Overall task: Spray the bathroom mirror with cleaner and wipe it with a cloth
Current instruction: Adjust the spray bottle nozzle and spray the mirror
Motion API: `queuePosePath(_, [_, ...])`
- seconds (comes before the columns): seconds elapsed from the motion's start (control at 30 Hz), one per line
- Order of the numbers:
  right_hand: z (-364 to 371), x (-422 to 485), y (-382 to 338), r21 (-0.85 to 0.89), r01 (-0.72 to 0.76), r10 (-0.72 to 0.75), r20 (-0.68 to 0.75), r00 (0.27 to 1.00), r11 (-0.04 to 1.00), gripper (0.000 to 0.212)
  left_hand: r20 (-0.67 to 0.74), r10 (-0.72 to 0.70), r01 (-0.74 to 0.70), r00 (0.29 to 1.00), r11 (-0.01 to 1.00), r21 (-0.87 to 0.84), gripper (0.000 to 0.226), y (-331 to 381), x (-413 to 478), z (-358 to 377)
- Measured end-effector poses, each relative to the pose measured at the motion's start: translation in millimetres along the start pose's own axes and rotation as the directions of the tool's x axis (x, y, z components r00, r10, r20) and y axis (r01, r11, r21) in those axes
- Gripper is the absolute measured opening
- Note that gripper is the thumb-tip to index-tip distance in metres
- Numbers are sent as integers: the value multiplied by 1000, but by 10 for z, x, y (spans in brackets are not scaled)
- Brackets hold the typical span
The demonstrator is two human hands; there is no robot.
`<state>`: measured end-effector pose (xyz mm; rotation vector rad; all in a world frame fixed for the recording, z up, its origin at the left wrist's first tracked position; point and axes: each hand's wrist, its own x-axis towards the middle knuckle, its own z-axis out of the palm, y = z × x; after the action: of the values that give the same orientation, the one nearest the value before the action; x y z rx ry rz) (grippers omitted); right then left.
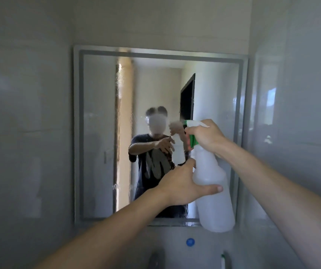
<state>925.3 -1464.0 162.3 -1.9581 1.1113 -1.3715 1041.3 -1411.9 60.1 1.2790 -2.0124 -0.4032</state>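
A square mirror (97,133) with a grey frame hangs on the tiled wall straight ahead. A translucent white spray bottle (213,202) with a green and white trigger head is held up in front of the mirror's right half, nozzle pointing left at the glass. My right hand (206,135) is wrapped around the trigger head. My left hand (183,186) cups the bottle's body from the left, thumb across its front. Fine droplets and streaks show on the mirror's left part. No cloth is in view.
Glossy grey tiled walls flank the mirror on both sides. Below the mirror are a blue round cap (190,242), a dark tap (156,259) and a white and green item (223,261) at the frame's bottom edge. The mirror reflects a person and a doorway.
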Motion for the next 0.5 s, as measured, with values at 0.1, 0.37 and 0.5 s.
queuePosePath(0.1, [4, -61, 237, 69, -78, 82, -61, 995, 995, 20, 72, -21, 25, 997, 999, -47, 94, -75, -32, 137])
queuePosePath(0.37, [75, -261, 917, 77, -176, 181, -74, 981, 981, 14, 184, -85, 88, 979, 996, -7, 97, -333, -132, 537])
queuePosePath(0.5, [124, -452, 1152, 60, -184, 190, -103, 976, 981, 18, 208, -101, 94, 973, 995, 44, 103, -466, -185, 745])
